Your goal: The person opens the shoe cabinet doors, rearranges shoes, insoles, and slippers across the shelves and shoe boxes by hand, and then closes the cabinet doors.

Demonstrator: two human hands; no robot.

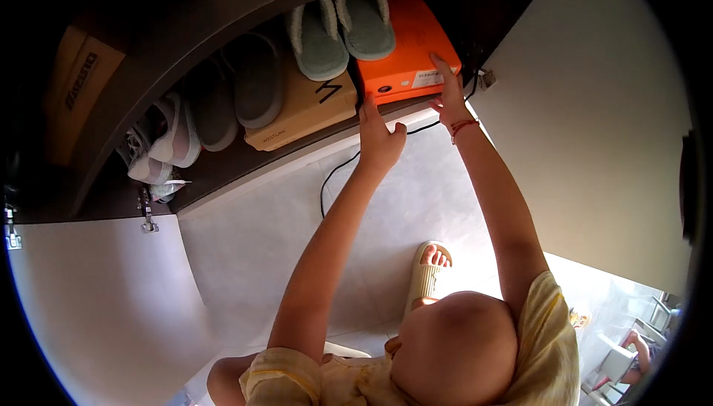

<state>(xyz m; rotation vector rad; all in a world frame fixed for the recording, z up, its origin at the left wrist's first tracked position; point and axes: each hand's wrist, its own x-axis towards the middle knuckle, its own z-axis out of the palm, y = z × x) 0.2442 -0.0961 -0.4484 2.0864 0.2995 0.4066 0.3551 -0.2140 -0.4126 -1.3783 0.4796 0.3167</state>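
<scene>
An orange shoebox point(416, 42) sits on the cabinet's lower shelf, its front near the shelf edge. My left hand point(380, 137) has its fingers against the box's left front corner, the thumb sticking out to the side. At the right front corner, my right hand point(450, 100) rests its fingers on the box beside the white label. Together the hands hold the box from both sides. A pale green slipper point(371, 35) with fleece trim lies on the orange box, and a matching slipper point(319, 53) is beside it over a tan shoebox point(304, 120).
Dark slippers point(260, 90) and pale sneakers point(174, 135) line the shelf further left. A Mizuno box point(82, 79) stands at far left. Cabinet doors hang open on the left point(104, 295) and right point(601, 124). A black cable point(330, 176) crosses the floor by the shelf.
</scene>
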